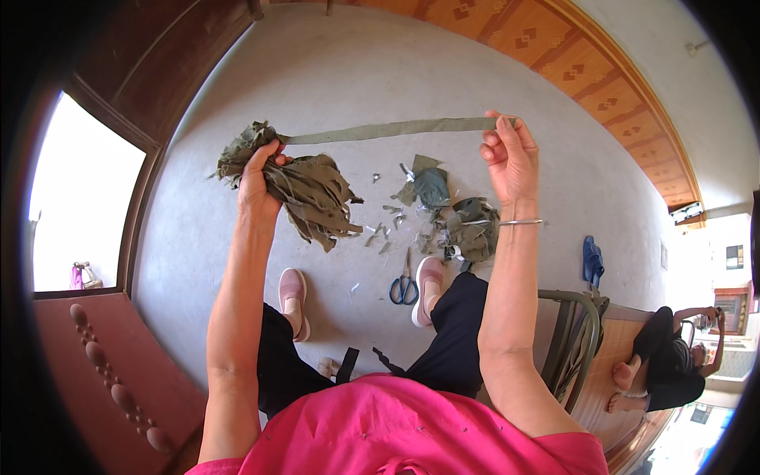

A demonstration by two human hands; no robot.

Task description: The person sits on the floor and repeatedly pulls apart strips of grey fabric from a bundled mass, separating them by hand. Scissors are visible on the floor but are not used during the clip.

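Note:
My left hand [261, 181] grips a thick bundle of olive-green cloth strips [314, 193] around its gathered upper end. Frayed ends stick out above the fist, and the loose lengths hang out to its right. A single olive fabric strip [386, 129] runs nearly taut from the bundle across to my right hand [507, 151]. Its far end is pinched there between thumb and fingers. Below, on the grey floor, lie a heap of green cloth scraps [472, 231] and a darker green piece of cloth [430, 187]. Scissors with dark blue handles [404, 289] rest beside my right shoe.
Small cloth clippings [380, 231] are scattered between my feet. A blue slipper [592, 261] lies at the right. Near it stands a bed with a metal frame [588, 320], where another person [671, 362] reclines with raised arms. A reddish-brown panel [113, 374] stands at the left.

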